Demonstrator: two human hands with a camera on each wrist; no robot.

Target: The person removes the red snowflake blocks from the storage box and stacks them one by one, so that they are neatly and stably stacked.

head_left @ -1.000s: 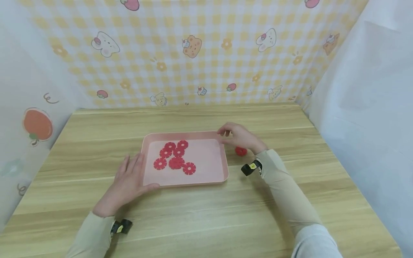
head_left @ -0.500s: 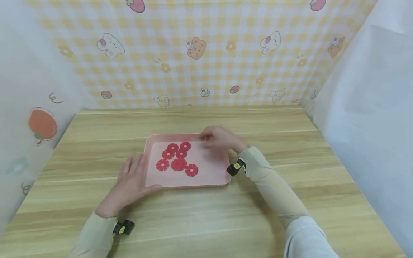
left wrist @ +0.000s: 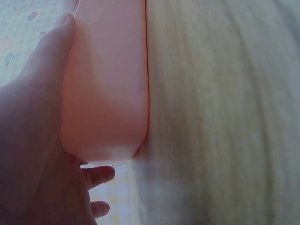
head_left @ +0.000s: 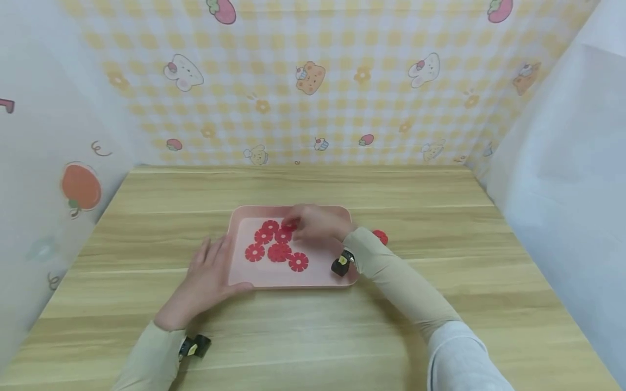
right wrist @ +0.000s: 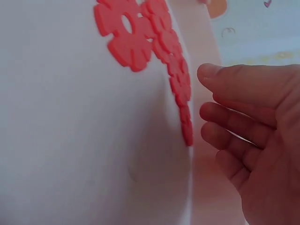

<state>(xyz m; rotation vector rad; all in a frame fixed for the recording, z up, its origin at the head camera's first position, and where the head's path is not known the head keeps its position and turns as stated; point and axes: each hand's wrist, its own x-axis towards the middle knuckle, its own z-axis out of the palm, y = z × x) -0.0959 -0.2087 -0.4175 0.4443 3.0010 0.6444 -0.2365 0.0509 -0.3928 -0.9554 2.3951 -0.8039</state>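
A shallow pink tray (head_left: 244,213) lies on the table, holding several red notched plastic discs (head_left: 254,252) with round centre holes, some overlapping. My left hand (head_left: 207,277) rests at the tray's front left corner, fingers along the left wall and thumb along the front rim. In the left wrist view its thumb (left wrist: 63,35) touches the tray's outer wall (left wrist: 105,89). My right hand (head_left: 315,224) is over the tray's far side, its fingers at the farthest right disc. In the right wrist view, its thumb and loosely bent fingers (right wrist: 218,110) are apart beside the discs (right wrist: 124,28), with nothing between them.
Red discs (head_left: 380,237) also lie on the wooden table (head_left: 440,217) right of the tray, partly behind my right sleeve. A checked cloth (head_left: 274,81) hangs behind the table, and white sheets (head_left: 562,163) stand at both sides.
My right hand has moved left from the tray's right edge to over the discs inside. My left hand stays at the tray corner. The head view has shifted slightly.
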